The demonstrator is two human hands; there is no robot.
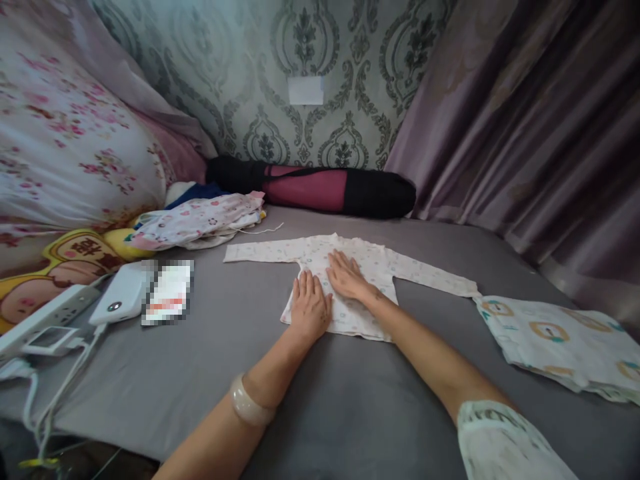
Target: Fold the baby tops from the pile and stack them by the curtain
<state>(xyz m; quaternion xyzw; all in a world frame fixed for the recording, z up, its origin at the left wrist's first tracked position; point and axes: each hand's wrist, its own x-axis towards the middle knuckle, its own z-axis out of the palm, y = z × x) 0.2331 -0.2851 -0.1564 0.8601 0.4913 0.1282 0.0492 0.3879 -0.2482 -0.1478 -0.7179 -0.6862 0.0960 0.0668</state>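
A small white long-sleeved baby shirt (367, 267) with a faint print lies spread out on the grey sheet, its sleeves stretched to both sides. My left hand (310, 308) rests flat on the shirt's lower left part, fingers stretched out. Higher up, near the middle of the chest, my right hand (346, 275) is pressed flat with its fingers extended. Neither hand grips the fabric. The right sleeve's cuff reaches the corner of a folded white cloth (555, 333) with a lion-like print.
At the left lie a pile of clothes (200, 220), a power strip (47, 320) with cables, a white power bank (123, 293) and a blurred-out card-like item (169, 293). A black and maroon roll-shaped bag (310, 188) lies along the wall. Purple curtains (520, 113) hang at the right.
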